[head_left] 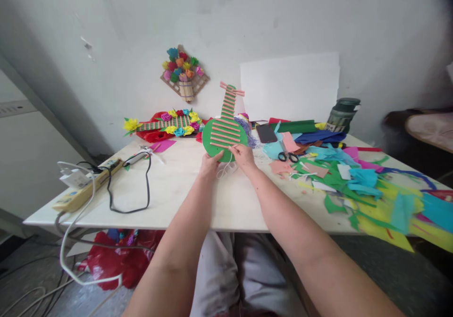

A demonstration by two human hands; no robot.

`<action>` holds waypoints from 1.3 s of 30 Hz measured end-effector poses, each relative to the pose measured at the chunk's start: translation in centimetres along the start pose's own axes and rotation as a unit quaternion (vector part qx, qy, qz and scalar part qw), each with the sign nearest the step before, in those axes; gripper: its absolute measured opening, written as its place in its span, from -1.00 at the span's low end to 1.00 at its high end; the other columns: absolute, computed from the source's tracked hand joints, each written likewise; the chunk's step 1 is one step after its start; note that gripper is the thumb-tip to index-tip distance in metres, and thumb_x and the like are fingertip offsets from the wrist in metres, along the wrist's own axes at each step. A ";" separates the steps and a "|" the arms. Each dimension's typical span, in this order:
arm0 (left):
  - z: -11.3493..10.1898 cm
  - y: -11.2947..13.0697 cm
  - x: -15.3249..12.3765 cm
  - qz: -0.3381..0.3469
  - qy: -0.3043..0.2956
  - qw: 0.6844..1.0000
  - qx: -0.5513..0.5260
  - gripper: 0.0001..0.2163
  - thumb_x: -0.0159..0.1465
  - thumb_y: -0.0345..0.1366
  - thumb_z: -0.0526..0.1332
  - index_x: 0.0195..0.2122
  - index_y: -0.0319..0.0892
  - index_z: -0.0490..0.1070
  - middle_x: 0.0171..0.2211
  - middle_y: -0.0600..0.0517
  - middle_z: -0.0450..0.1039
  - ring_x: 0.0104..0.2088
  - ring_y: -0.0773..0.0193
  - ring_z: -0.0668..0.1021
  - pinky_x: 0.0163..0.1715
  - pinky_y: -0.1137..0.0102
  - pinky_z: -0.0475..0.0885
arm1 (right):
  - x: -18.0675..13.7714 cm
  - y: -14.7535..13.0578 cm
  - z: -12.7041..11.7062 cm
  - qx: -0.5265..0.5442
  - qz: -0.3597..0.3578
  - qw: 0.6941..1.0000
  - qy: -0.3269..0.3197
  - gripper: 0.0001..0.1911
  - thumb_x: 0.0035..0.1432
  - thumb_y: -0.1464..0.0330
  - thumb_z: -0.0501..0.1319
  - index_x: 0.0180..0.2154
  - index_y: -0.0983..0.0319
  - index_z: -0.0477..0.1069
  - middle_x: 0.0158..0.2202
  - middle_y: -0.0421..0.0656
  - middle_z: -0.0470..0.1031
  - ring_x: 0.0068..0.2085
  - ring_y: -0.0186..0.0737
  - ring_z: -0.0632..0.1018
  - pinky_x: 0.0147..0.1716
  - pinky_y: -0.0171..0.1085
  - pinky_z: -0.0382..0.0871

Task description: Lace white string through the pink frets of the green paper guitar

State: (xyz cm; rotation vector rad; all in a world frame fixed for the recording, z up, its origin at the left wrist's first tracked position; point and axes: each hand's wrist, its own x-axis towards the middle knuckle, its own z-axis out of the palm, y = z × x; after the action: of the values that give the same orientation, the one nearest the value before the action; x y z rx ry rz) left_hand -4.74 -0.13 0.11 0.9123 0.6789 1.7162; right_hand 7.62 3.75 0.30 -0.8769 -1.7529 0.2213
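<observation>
Upright above the table stands a green lute-shaped cutout [208, 139], with pink-wrapped sticks laid in rows across its round body and neck. My left hand [211, 162] grips its lower left edge, thumb on the front face. At the lower right of the body, my right hand [242, 156] has its fingers pinched on a thin white string [222, 171]. The string's loose end loops down between both hands. Behind, on the left, lies a similar lute-shaped craft [159, 125] trimmed with colourful paper flowers.
Scissors [288, 157], a phone [266, 133] and many crepe paper scraps [364, 180] cover the table's right side. A dark green bottle [342, 115] stands behind them. On the left are a power strip [76, 199], a glue gun [138, 155] and its black cord [109, 196].
</observation>
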 end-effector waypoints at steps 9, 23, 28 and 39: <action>0.7 0.2 -0.2 0.044 0.040 0.998 -0.021 -0.64 -0.27 -0.34 0.44 -0.40 -0.27 0.45 -0.45 -0.01 0.51 -0.46 0.28 0.53 -0.34 0.35 0.43 | -0.4 -1.6 -0.3 -0.046 -0.040 0.998 0.006 -0.68 0.19 0.30 -0.02 -0.48 0.24 0.41 -0.42 -0.08 0.52 -0.35 -0.24 0.51 -0.31 -0.29 0.33; -1.0 0.2 1.0 0.062 0.121 0.990 -0.030 -0.57 -0.26 -0.35 0.43 -0.30 -0.25 0.42 -0.40 -0.04 0.51 -0.36 0.18 0.55 -0.28 0.27 0.44 | 0.6 -3.6 -1.3 0.385 0.258 0.881 0.094 -0.62 0.09 0.00 -0.03 -0.45 0.19 0.13 -0.61 -0.29 0.40 -0.69 -0.43 0.40 -0.70 -0.43 0.27; -1.7 0.8 1.4 0.090 0.183 0.978 -0.047 -0.63 -0.17 -0.40 0.38 -0.28 -0.19 0.40 -0.36 -0.01 0.50 -0.26 0.17 0.55 -0.22 0.27 0.42 | 1.4 -2.0 -3.0 0.457 0.327 0.808 0.179 -0.67 0.15 0.05 -0.06 -0.41 0.18 0.12 -0.74 -0.38 0.30 -0.77 -0.43 0.30 -0.77 -0.44 0.23; -2.5 1.7 1.5 0.121 0.238 0.963 -0.040 -0.62 -0.03 -0.40 0.31 -0.15 -0.14 0.35 -0.20 -0.04 0.47 -0.11 0.15 0.50 -0.18 0.24 0.43 | 1.8 2.5 -5.3 0.247 0.334 0.841 0.345 -0.69 0.22 0.19 -0.27 -0.33 0.17 0.12 -0.35 -0.14 0.43 -0.35 -0.35 0.53 -0.36 -0.29 0.41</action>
State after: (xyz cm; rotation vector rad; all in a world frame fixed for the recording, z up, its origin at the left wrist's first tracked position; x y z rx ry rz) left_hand -8.03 0.78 0.44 0.5393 0.8275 2.1984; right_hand 13.25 5.26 2.29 -0.9838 -0.6183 0.6881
